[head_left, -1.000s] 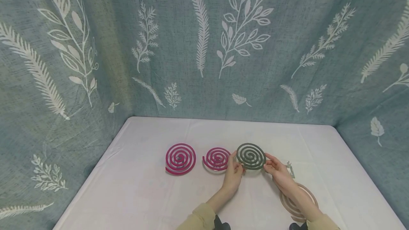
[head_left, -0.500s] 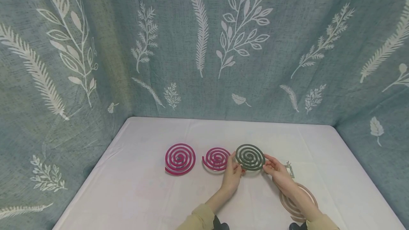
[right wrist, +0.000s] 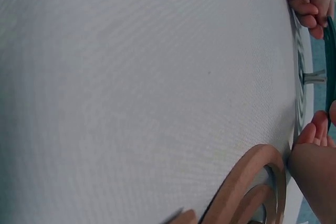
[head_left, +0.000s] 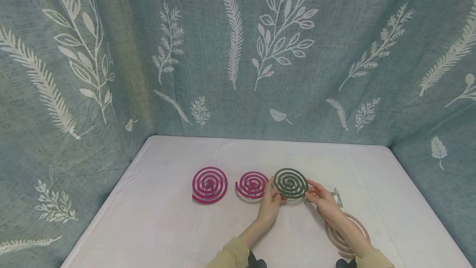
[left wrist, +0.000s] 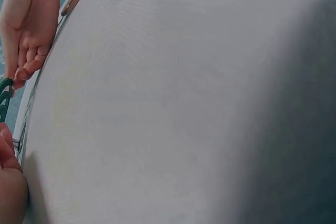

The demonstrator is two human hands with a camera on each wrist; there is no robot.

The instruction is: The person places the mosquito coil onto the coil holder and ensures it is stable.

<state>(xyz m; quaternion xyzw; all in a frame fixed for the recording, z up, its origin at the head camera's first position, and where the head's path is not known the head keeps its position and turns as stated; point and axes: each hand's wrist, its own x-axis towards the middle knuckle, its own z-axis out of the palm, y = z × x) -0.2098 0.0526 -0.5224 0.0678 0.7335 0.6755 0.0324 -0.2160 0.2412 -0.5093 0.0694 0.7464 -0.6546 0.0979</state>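
Observation:
Both hands hold a dark green mosquito coil [head_left: 291, 183] level between them, at the middle right in the head view. My left hand [head_left: 270, 205] pinches its left edge between thumb and fingers. On the opposite edge, my right hand [head_left: 325, 206] pinches with thumb and fingertips. In the right wrist view the green coil [right wrist: 330, 66] appears edge-on, above a small upright grey piece [right wrist: 315, 77] that rises from a pale striped form on the table. Whether the coil touches that piece I cannot tell.
Two pink coils, a larger one [head_left: 210, 185] and a smaller one [head_left: 252, 185], lie left of my hands. A brown coil [head_left: 336, 241] lies partly under my right forearm. Near the right hand sits a small grey-green object [head_left: 338, 198]. Patterned curtains [head_left: 238, 106] enclose the white table [head_left: 148, 218].
The green coil and both hands have shifted very slightly left and down in the head view. Both hands keep their grip, and the other coils stay put.

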